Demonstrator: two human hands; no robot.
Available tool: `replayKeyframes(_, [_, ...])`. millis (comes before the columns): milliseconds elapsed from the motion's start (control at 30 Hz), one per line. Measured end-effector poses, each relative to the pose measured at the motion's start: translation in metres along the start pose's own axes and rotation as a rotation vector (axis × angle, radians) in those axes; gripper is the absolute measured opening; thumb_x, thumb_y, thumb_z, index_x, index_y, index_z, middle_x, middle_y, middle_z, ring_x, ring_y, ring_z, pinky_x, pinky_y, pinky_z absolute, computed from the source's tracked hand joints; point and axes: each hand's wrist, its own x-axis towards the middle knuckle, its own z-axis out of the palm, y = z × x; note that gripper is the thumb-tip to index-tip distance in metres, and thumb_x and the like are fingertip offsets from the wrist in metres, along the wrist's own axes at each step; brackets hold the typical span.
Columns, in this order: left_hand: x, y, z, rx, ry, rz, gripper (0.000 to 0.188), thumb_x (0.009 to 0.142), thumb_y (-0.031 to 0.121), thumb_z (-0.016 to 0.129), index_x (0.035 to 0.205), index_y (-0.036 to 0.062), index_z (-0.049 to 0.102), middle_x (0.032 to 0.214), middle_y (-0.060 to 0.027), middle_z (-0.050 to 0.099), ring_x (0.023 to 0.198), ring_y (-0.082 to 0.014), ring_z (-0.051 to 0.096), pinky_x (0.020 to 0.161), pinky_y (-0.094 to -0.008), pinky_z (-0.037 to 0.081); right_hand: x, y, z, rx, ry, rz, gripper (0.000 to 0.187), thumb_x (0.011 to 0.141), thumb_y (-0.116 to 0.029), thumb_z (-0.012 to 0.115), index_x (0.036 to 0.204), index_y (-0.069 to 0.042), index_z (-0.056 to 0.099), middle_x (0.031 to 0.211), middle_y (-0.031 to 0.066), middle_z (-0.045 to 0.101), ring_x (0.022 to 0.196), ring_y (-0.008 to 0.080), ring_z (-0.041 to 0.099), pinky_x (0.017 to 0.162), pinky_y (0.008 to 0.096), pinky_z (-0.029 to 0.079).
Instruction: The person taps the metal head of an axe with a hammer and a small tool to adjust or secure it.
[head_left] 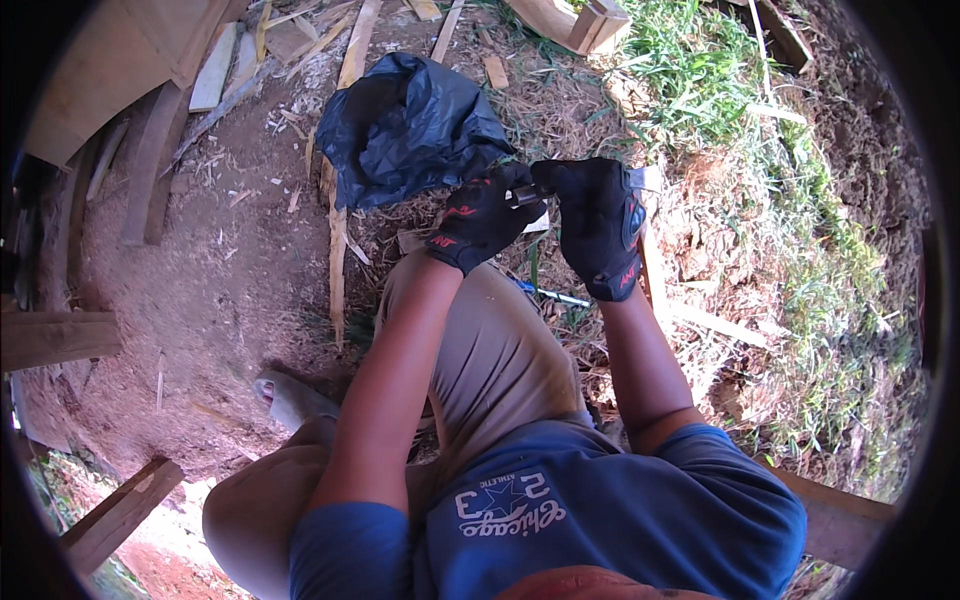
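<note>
Both my hands wear black gloves with red marks and meet above my bent knee. My left hand is closed around a small, shiny metal cylinder, whose kind I cannot make out. Close against its other end, my right hand has its fingers curled; what they grip is hidden by the glove. A pale grey edge shows just past the right hand's outer side. Touching or just beyond my left hand lies a crumpled black plastic bag. Below the hands, a thin blue-and-white stick lies on the ground.
Wooden planks lean and lie at the left, with a beam end jutting in. Wood strips and chips litter the dirt. A timber block sits at the far side, beside grass. Another board is at lower right.
</note>
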Motion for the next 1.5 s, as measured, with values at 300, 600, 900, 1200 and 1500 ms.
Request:
replayKeyframes(300, [-0.013, 0.042, -0.02, 0.065, 0.352, 0.375, 0.069, 0.082, 0.022, 0.088, 0.141, 0.0064, 0.056, 0.124, -0.0191, 0.069, 0.114, -0.0401, 0.069, 0.096, -0.0506, 0.055, 0.003, 0.015, 0.001, 0.147, 0.039, 0.076, 0.019, 0.104, -0.008, 0.059, 0.115, -0.008, 0.074, 0.097, 0.0113, 0.07, 0.083, 0.0275, 0.069, 0.074, 0.0424, 0.054])
replayKeyframes(600, [-0.001, 0.051, 0.013, 0.027, 0.505, 0.416, 0.06, 0.084, 0.001, 0.071, 0.142, 0.0045, 0.056, 0.125, -0.0176, 0.07, 0.114, -0.0392, 0.068, 0.096, -0.0486, 0.055, 0.003, -0.004, -0.008, 0.325, -0.086, 0.282, 0.022, 0.102, -0.007, 0.06, 0.123, -0.002, 0.067, 0.103, 0.0172, 0.067, 0.087, 0.0339, 0.072, 0.079, 0.0443, 0.055])
replayKeyframes(900, [-0.002, 0.036, 0.022, 0.202, 0.632, 0.53, 0.063, 0.083, 0.004, 0.075, 0.144, 0.0057, 0.057, 0.132, -0.0191, 0.068, 0.117, -0.0398, 0.067, 0.099, -0.0492, 0.055, 0.008, -0.01, -0.002, 0.365, 0.037, 0.229, 0.019, 0.101, -0.003, 0.062, 0.12, -0.003, 0.069, 0.136, 0.0239, 0.067, 0.135, 0.0384, 0.062, 0.098, 0.0457, 0.058])
replayKeyframes(1200, [0.019, 0.032, 0.024, -0.023, 0.491, 0.462, 0.037, 0.089, 0.003, 0.07, 0.126, 0.0082, 0.069, 0.113, -0.0159, 0.075, 0.099, -0.0381, 0.073, 0.083, -0.0467, 0.058, 0.0, 0.014, 0.008, 0.43, 0.057, 0.237, 0.024, 0.098, -0.003, 0.068, 0.121, -0.005, 0.07, 0.142, 0.0218, 0.066, 0.134, 0.038, 0.064, 0.105, 0.0448, 0.054])
replayKeyframes(1500, [0.02, 0.009, 0.029, -0.135, 0.437, 0.478, 0.023, 0.094, -0.003, 0.069, 0.116, 0.005, 0.07, 0.107, -0.0138, 0.077, 0.095, -0.0259, 0.076, 0.078, -0.0422, 0.06, -0.081, 0.098, -0.03, -0.331, -0.26, 0.745, 0.045, 0.102, -0.044, 0.064, 0.125, -0.005, 0.068, 0.121, 0.0223, 0.073, 0.112, 0.0416, 0.071, 0.095, 0.0519, 0.056])
